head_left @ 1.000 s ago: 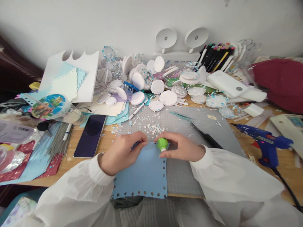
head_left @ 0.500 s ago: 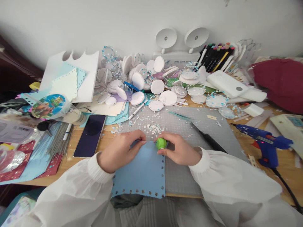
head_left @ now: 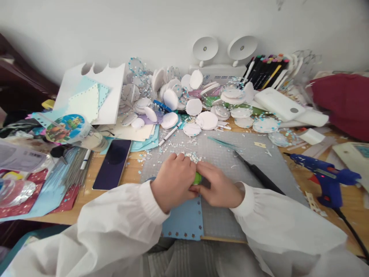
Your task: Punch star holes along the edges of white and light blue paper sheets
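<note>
While the left hand (head_left: 174, 181) curled over the punch (head_left: 197, 178), its fingers bent and close together, the right hand (head_left: 218, 185) held the punch from the other side, thumb and fingers clamped on it. Whether the left fingers gripped it too could not be told, since the back of that hand hid them. Only a green patch of the punch showed between the hands, over the far part of the blue sheet (head_left: 184, 218). Flower-shaped holes ran along the sheet's near and right edges, and the left sleeve (head_left: 123, 215) covered part of it. Beneath lay the grey mat (head_left: 221, 221), with confetti (head_left: 192, 155) scattered just beyond the hands. The knife (head_left: 261, 176) slanted across the mat's right side, its tip near the tweezers (head_left: 221, 142). The phone (head_left: 112, 165) lay to the left, the glue gun (head_left: 328, 179) well off to the right, and white discs (head_left: 206, 120) were heaped behind.
</note>
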Demonstrator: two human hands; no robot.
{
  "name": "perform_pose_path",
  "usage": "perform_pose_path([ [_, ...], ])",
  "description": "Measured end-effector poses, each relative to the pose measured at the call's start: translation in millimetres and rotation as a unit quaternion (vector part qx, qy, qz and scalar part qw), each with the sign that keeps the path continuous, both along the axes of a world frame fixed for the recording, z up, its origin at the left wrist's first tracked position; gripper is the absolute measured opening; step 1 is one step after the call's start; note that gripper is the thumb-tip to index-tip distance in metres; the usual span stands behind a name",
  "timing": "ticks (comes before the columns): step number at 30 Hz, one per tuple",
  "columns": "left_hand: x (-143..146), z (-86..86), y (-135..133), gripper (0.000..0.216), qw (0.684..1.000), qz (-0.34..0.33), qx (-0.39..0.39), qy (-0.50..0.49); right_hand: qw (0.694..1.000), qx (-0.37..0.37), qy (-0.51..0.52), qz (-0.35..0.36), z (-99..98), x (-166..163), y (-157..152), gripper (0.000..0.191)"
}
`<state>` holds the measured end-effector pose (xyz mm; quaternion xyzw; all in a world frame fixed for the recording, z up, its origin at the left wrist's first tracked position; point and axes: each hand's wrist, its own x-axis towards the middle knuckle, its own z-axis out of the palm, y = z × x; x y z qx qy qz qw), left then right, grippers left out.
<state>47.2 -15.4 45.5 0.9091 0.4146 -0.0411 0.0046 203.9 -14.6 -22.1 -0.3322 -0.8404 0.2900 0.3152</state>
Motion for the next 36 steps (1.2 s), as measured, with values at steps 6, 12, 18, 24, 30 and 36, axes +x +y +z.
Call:
perform_pose_path([
  [6, 2.3, -11.4, 13.4, 0.031, 1.0, -0.01, -0.009, 0.0, 0.997, 0.05, -0.053, -0.006, -1.8, -0.4, 1.9, 0.013],
  [12, -1.4, -12.7, 18.4, 0.031, 0.999, -0.039, -0.021, -0.018, 0.996, 0.068, -0.058, -0.005, -1.6, -0.8, 1.0, 0.009],
  [18, -3.3, -14.2, 19.7, 0.03, 0.997, -0.068, -0.025, -0.019, 0.992, 0.119, -0.042, -0.009, -1.5, -2.2, -1.9, 0.009],
  [24, -4.5, -16.5, 21.7, 0.026, 0.996, -0.078, -0.03, -0.037, 0.988, 0.15, -0.032, -0.024, -3.0, -4.3, -4.0, 0.006],
  [30, -5.7, -18.3, 24.1, 0.023, 0.994, -0.106, -0.02, -0.034, 0.987, 0.157, -0.03, -0.034, -3.7, -5.6, -5.0, 0.004],
  [36, -7.7, -20.4, 24.4, 0.022, 0.993, -0.113, -0.017, -0.041, 0.986, 0.16, -0.029, -0.034, -4.3, -6.2, -5.3, 0.004],
])
